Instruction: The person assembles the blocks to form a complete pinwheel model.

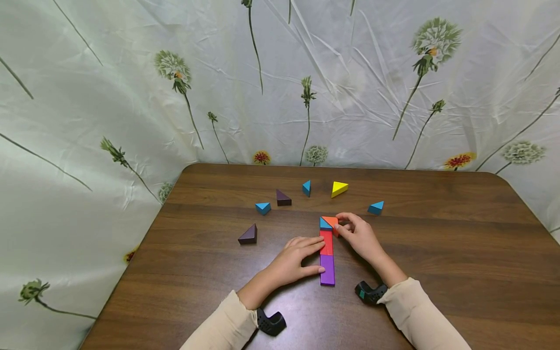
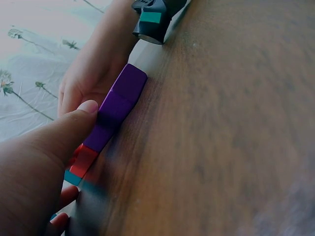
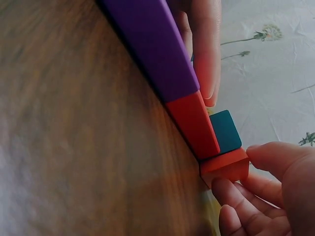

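A purple block [image 1: 327,273] and a red block [image 1: 327,247] lie end to end in a column on the table. At the column's far end sits a small blue triangular block [image 1: 324,224], its slanted side against an orange triangular block [image 1: 330,220]. My right hand [image 1: 362,239] pinches the orange block between thumb and fingers, as the right wrist view also shows. From the left side, my left hand [image 1: 292,260] rests against the column with fingers extended, fingertips on the red block and thumb on the purple one.
Beyond the column are scattered blue triangular blocks [image 1: 263,208], a dark purple triangular block [image 1: 283,198] and a yellow triangular block [image 1: 339,188]. Another dark triangle [image 1: 248,235] lies left of the hands. A floral curtain [image 1: 280,87] hangs behind the wooden table [image 1: 459,233].
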A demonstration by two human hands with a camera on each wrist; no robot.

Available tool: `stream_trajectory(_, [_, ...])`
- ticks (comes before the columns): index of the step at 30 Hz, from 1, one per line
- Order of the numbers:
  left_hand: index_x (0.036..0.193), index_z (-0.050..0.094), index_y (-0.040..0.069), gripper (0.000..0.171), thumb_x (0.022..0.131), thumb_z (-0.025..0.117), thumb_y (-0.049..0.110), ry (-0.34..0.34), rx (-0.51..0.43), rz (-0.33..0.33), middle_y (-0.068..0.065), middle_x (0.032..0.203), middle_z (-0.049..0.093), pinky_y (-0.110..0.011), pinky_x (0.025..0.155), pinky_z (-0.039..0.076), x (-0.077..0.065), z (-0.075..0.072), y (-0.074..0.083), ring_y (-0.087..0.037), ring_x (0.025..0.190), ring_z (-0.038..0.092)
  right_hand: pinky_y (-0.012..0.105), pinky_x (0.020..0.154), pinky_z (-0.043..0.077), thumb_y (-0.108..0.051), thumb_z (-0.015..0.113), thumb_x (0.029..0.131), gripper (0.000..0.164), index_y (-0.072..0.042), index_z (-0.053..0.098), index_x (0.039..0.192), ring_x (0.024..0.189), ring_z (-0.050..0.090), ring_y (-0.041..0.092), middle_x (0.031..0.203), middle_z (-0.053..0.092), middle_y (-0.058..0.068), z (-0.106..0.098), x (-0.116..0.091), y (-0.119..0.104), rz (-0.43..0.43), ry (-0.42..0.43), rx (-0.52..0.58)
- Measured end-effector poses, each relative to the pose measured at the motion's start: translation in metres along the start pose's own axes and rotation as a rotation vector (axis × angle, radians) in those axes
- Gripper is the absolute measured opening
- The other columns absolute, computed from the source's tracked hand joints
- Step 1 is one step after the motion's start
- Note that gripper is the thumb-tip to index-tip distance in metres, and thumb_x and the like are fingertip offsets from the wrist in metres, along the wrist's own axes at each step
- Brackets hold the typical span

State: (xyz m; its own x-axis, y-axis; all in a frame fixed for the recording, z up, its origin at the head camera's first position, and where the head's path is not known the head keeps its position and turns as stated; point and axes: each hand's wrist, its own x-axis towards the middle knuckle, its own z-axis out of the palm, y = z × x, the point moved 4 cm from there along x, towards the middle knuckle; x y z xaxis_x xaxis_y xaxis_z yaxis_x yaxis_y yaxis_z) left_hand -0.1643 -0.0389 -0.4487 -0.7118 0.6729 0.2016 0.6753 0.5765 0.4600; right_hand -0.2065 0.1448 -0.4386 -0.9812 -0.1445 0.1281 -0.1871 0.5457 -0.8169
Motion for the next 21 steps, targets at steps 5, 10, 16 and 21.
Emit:
stream_trajectory(5, [0.133,0.046,0.016,0.061,0.083,0.056,0.05,0.002,0.008,0.006,0.005,0.137,0.04,-0.038,0.101,0.025,0.0,0.0,0.0,-0.018,0.121,0.038,0.025,0.058,0.044,-0.016,0.062,0.085,0.03,-0.003,0.056,0.111,0.074,0.056,0.017,0.103,0.058,0.012,0.0,0.0,0.0,-0.004,0.003,0.003])
stream_trajectory(10, [0.133,0.046,0.016,0.061,0.083,0.055,0.05,0.008,0.013,0.014,0.005,0.137,0.04,-0.039,0.101,0.025,0.0,-0.001,0.0,-0.019,0.121,0.038,0.029,0.066,0.047,-0.015,0.062,0.085,0.032,0.0,0.055,0.113,0.081,0.057,0.021,0.104,0.057,0.013,-0.007,0.001,-0.004,-0.059,0.049,0.022])
stream_trajectory(16, [0.132,0.048,0.014,0.062,0.083,0.053,0.053,0.027,0.016,0.03,0.002,0.136,0.042,-0.039,0.1,0.026,0.0,0.0,0.0,-0.02,0.12,0.039,0.044,0.086,0.041,-0.02,0.062,0.086,0.042,0.002,0.05,0.119,0.102,0.05,0.029,0.113,0.053,0.016,-0.021,0.001,-0.012,-0.128,0.117,-0.015])
stream_trajectory(21, [0.131,0.048,0.014,0.062,0.083,0.054,0.052,0.026,0.022,0.026,0.002,0.136,0.042,-0.039,0.1,0.026,0.0,0.001,0.0,-0.02,0.12,0.039,0.048,0.091,0.036,-0.019,0.064,0.084,0.044,0.001,0.05,0.121,0.108,0.046,0.032,0.117,0.051,0.016,-0.037,-0.001,-0.016,-0.18,0.191,-0.057])
